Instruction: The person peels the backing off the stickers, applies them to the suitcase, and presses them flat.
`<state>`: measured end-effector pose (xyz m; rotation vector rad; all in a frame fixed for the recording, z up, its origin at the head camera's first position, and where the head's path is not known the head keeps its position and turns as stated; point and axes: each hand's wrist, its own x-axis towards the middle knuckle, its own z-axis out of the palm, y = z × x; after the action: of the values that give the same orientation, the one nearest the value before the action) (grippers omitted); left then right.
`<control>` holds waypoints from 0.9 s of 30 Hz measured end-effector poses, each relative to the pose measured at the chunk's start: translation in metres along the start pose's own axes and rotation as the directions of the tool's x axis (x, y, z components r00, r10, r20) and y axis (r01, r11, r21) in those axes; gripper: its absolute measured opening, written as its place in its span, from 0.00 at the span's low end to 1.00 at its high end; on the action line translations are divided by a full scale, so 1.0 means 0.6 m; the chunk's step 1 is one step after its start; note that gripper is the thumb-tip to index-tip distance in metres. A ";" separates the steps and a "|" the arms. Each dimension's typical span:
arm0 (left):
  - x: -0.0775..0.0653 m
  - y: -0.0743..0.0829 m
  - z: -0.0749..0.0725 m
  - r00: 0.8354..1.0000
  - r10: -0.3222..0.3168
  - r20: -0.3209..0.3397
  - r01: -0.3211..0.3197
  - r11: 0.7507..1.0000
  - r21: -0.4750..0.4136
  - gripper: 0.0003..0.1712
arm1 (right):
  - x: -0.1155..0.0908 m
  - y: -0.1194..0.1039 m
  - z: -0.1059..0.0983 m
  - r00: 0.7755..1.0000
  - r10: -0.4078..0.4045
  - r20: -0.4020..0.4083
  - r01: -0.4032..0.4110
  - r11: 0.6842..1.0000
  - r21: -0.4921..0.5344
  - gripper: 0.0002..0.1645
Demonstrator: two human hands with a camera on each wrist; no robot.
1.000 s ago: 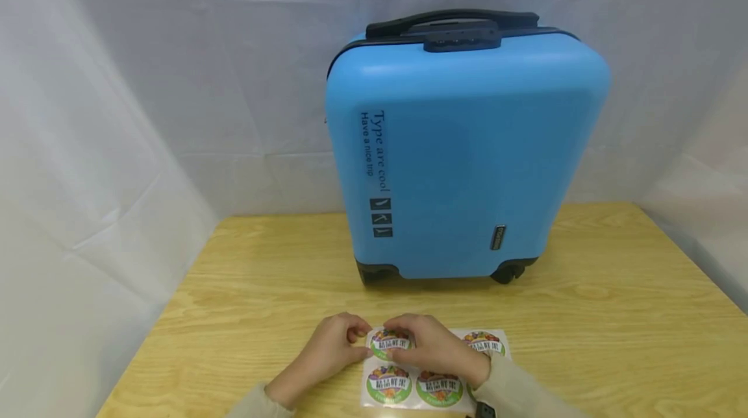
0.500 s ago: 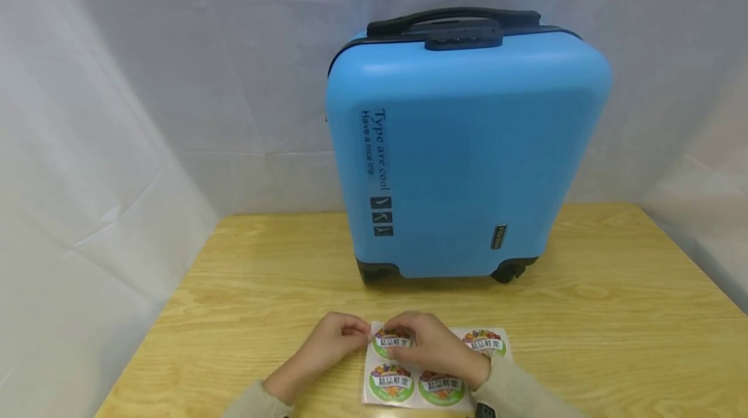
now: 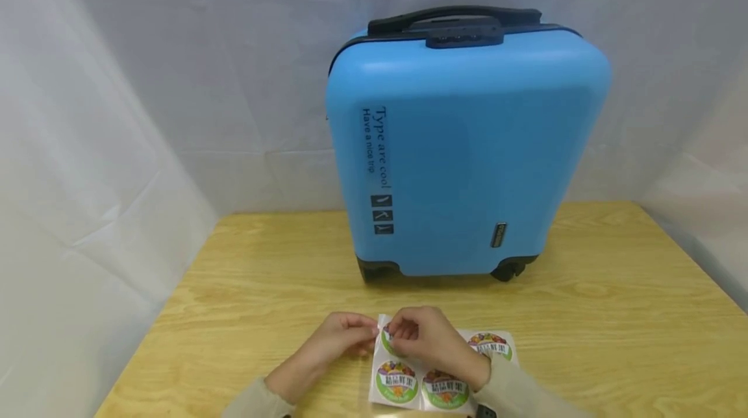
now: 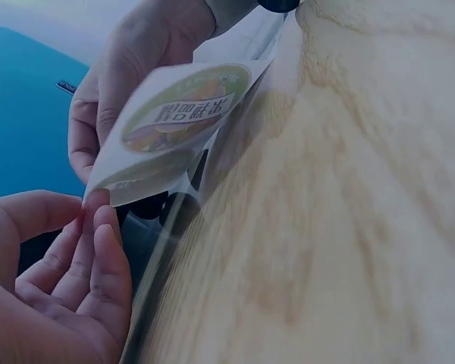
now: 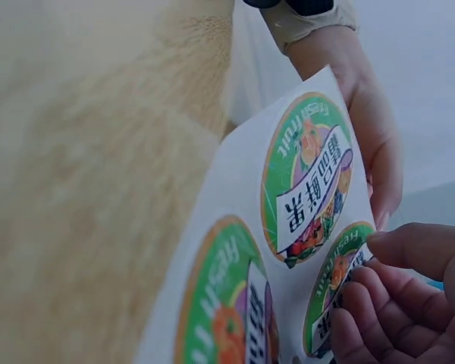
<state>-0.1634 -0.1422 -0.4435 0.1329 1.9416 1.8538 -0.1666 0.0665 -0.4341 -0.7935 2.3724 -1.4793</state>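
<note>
A white sheet of round "Fresh fruit" stickers (image 3: 397, 381) lies at the table's front, its upper left part lifted and tilted. My left hand (image 3: 334, 341) pinches the sheet's left edge near the top corner between thumb and fingers, as the left wrist view shows. Over the top left sticker (image 5: 337, 277) is my right hand (image 3: 434, 341), its fingers curled and partly hiding it. In the right wrist view the right thumb (image 5: 413, 249) and index finger come together at that sticker's edge, pinching there.
A blue hard-shell suitcase (image 3: 467, 165) with a black handle (image 3: 456, 15) stands upright behind the hands on the wooden table (image 3: 257, 275). White cloth (image 3: 263, 80) hangs behind and at both sides. A black band (image 3: 486, 410) shows at the right wrist.
The left hand has moved slightly right, and the sheet's upper left corner has risen and shifted right. The right hand's fingers have curled more over the top left sticker.
</note>
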 end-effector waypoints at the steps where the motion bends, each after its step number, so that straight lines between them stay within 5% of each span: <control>1: 0.000 0.001 0.001 1.000 -0.005 0.004 0.005 1.000 -0.007 0.17 | -0.001 0.001 0.000 1.000 -0.002 -0.006 0.002 1.000 0.002 0.03; 9: -0.002 -0.003 0.015 0.999 -0.022 0.043 0.024 0.998 -0.051 0.15 | -0.020 0.003 -0.003 0.999 0.032 -0.040 -0.029 0.998 0.060 0.05; 17: -0.008 -0.002 0.032 0.996 0.035 0.076 -0.029 0.997 -0.078 0.15 | -0.035 0.000 -0.007 0.997 0.074 -0.031 -0.069 0.989 0.134 0.05; 27: -0.003 0.002 0.042 0.992 0.086 0.095 -0.080 0.995 -0.063 0.17 | -0.039 -0.001 -0.011 0.996 0.068 -0.054 -0.062 0.992 0.106 0.07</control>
<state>-0.1521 -0.1194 -0.4419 0.2843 1.8397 1.9185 -0.1500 0.0845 -0.4325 -0.6512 2.3164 -1.6043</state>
